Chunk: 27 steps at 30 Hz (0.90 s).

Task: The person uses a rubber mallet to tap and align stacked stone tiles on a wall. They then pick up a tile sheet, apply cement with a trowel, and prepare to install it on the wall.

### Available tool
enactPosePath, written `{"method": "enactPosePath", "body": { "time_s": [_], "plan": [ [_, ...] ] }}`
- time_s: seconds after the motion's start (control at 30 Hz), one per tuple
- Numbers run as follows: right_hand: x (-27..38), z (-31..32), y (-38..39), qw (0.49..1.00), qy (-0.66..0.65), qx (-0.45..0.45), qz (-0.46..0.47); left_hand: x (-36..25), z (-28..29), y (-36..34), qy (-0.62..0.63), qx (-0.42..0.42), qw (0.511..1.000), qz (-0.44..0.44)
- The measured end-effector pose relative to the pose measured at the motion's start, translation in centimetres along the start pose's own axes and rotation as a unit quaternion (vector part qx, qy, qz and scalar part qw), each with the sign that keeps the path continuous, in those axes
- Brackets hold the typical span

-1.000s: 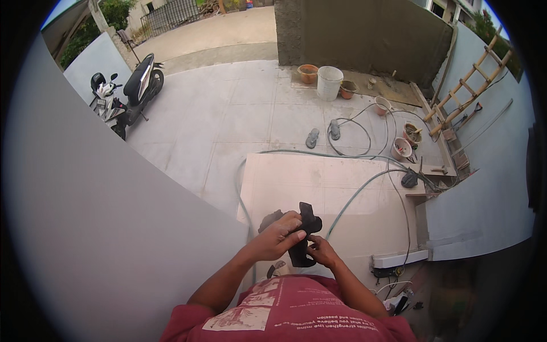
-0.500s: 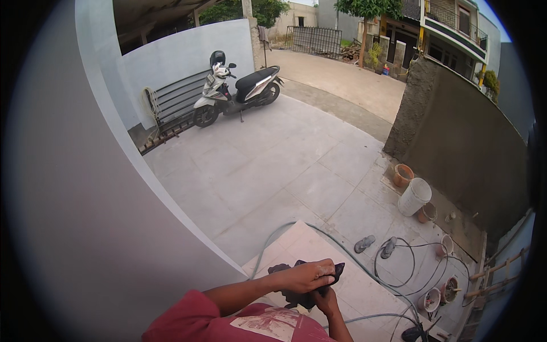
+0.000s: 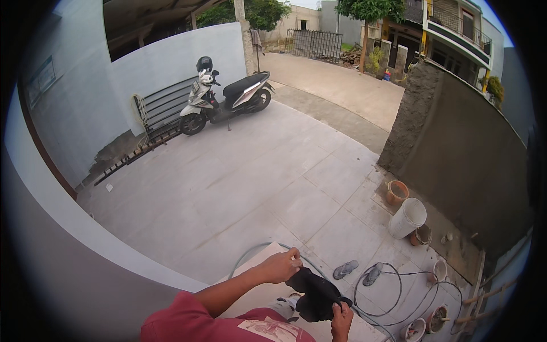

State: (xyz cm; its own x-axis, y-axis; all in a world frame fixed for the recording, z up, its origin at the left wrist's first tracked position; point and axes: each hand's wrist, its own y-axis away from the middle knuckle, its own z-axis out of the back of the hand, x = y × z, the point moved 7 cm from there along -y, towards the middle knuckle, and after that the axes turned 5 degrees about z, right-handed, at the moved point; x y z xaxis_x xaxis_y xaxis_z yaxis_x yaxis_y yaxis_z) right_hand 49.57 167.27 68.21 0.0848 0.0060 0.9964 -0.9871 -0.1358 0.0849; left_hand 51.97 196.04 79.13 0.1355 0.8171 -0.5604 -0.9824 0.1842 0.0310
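Note:
A black cloth (image 3: 313, 295) is stretched out between my two hands, in front of my body. Up at its left corner, my left hand (image 3: 283, 266) is closed in a pinch on the fabric. Lower and to the right, my right hand (image 3: 342, 320) grips the other edge between thumb and fingers. The cloth hangs loose in the middle, with a dip in its upper edge. What kind of garment or rag it is, I cannot make out. Beneath it lies a pale tiled step (image 3: 256, 257), partly hidden by my arms and the cloth.
Grey sandals (image 3: 345, 269) lie on the tiles beyond the step. A hose (image 3: 401, 285) coils to their right. Several buckets, among them a tall white bucket (image 3: 408, 218), line the right wall (image 3: 467, 154). A scooter (image 3: 225, 101) stands far left beside metal railings (image 3: 165, 105).
My hands have moved apart, the right one down and to the right. The black cloth, bunched up before, is now spread between them. My view has shifted somewhat to the right.

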Motion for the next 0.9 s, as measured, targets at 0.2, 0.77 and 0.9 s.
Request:
{"method": "enactPosePath", "body": {
  "time_s": [0.2,0.77,0.9],
  "plan": [
    [4.5,7.0,-5.7,0.989,0.114,-0.083,-0.047,0.3,-9.3,-12.4,-0.152,0.182,0.971,-0.019],
    [8.2,30.7,-13.8,0.925,0.255,-0.263,0.097,-30.2,-24.0,-27.9,0.330,0.458,0.812,-0.148],
    [6.9,37.4,-12.0,0.918,0.255,-0.296,0.062,-33.4,-25.7,-31.4,0.499,0.444,0.744,0.017]
  ]
}}
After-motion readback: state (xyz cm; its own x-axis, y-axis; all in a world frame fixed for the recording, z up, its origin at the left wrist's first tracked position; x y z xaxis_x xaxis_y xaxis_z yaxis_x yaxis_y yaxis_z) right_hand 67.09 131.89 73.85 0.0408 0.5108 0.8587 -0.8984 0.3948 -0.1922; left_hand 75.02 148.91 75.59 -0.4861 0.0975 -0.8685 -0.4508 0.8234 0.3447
